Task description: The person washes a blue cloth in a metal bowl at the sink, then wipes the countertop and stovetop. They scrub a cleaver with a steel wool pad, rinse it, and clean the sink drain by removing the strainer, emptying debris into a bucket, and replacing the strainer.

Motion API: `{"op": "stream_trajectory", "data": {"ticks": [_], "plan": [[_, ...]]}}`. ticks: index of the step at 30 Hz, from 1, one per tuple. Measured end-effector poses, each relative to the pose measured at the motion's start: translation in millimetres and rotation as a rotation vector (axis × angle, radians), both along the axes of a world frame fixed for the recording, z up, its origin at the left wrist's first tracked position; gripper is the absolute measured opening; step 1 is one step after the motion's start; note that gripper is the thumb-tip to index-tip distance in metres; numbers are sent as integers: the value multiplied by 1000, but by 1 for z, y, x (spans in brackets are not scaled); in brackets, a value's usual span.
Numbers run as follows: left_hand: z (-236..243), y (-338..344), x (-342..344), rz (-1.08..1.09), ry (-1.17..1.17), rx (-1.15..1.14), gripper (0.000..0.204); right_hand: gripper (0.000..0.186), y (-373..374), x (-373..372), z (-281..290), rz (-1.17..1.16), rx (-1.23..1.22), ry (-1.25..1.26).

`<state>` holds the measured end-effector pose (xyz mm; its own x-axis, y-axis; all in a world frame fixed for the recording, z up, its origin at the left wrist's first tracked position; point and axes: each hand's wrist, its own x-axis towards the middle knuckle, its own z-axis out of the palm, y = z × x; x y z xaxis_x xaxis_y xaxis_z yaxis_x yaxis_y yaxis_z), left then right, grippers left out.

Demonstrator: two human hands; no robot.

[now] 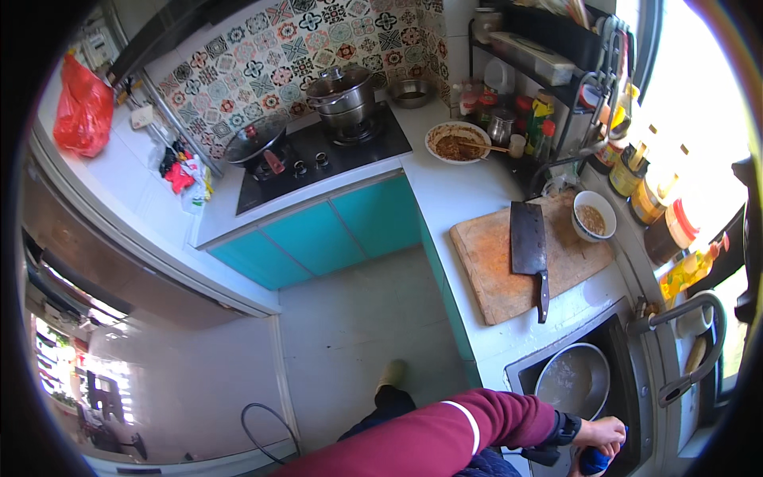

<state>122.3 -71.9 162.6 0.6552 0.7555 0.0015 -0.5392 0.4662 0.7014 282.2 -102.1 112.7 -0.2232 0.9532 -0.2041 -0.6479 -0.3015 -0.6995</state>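
My left arm, in a maroon sleeve with a white stripe and a dark wristband, reaches across to the sink (633, 367) at the lower right. My left hand (602, 433) is closed over a dark blue object (593, 461), whose kind I cannot make out because fingers and the lower edge hide most of it. A sliver of skin just below it looks like part of my right hand (576, 467); its fingers are hidden. Beside my left wrist, a round metal basin (574, 380) with cloudy liquid stands in the sink.
A cleaver (528, 242) lies on the wooden cutting board (486, 274), next to a white bowl (593, 217). The faucet (699, 350) arches over the sink's right side. Farther back are a plate of brown paste (453, 143), a pot (343, 99) and a lidded pan (256, 141).
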Motion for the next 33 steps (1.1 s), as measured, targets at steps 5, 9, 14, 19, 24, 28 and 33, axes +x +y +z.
{"op": "stream_trajectory", "data": {"ticks": [5,9,14,19,24,28,33], "plan": [[9,-33,-152,365,15,251,46,57,-27,-169,96,-248,1,-469],[25,-76,-302,487,-24,-89,41,49,-52,-362,110,-95,504,-1424],[1,-122,-494,620,-268,-542,43,47,-66,-505,144,328,1196,-1387],[-44,-167,-587,561,-410,-395,48,27,-59,-606,147,1148,9,-519],[-63,-180,-650,773,-106,-622,48,32,-8,-670,100,1500,99,-457],[-47,-169,-714,925,-3,-701,43,29,53,-680,67,1172,238,-552],[-12,-93,-822,1081,882,-443,53,30,142,-694,16,849,-191,-525]]}}
